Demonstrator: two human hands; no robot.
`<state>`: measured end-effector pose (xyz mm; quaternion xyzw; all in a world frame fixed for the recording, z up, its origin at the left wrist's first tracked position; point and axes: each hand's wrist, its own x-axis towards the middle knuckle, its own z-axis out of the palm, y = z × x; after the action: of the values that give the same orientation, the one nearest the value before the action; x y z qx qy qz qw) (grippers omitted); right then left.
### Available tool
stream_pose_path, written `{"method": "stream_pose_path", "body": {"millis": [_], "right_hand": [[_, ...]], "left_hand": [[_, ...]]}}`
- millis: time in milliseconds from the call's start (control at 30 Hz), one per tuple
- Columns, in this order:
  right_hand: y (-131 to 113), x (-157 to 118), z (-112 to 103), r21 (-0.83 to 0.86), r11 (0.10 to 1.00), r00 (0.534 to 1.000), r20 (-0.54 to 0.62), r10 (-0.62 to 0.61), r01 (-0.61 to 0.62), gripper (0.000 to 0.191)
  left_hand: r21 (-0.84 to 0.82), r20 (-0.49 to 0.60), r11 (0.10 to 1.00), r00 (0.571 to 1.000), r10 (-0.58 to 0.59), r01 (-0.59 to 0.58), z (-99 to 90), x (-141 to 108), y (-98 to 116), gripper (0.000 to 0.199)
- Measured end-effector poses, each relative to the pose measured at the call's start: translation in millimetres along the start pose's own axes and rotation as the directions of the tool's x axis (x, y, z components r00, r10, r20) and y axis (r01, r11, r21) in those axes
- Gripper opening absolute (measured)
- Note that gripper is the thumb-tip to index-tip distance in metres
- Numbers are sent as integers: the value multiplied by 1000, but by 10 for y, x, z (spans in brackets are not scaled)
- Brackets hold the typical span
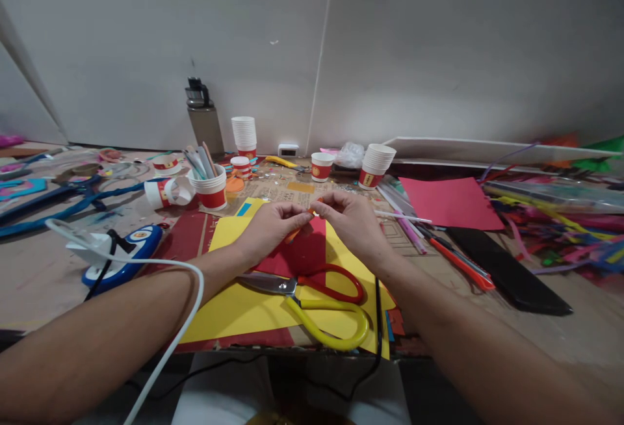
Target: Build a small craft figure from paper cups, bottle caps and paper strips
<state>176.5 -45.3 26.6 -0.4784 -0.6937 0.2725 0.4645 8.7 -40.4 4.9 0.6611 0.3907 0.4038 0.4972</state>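
Two bare hands, the left hand (273, 227) and the right hand (355, 225), meet at the fingertips, both pinched on a small, narrow orange piece (292, 236) above a flat red paper sheet (306, 253), just beyond large metal scissors (291, 286) with one red and one yellow handle. Judged by its slight size, the piece should be light and easily creased; its material cannot be told. Grip it lightly near its ends, between thumb and index finger.

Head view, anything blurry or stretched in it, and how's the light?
Head view: the strips at far right are smeared, the scissors crisper; head view: forearms look stretched toward the lower corners; head view: dim light, the wall mostly grey, no strong glare.
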Motion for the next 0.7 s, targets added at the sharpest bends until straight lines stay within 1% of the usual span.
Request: {"method": "stream_pose_path", "body": {"millis": [333,467,700], "right_hand": [[20,-9,19,25,1000,1000,-20,-6,7,15],[29,-11,17,7,1000,1000,-24,-18,18,15],[35,-7,27,6,1000,999,-32,-31,31,16]], "left_hand": [[-2,26,1000,1000,11,-11,1,-4,-8,30],[-4,26,1000,1000,-2,2,3,-2,-11,32],[4,26,1000,1000,13,-13,-1,-1,-22,34]]}}
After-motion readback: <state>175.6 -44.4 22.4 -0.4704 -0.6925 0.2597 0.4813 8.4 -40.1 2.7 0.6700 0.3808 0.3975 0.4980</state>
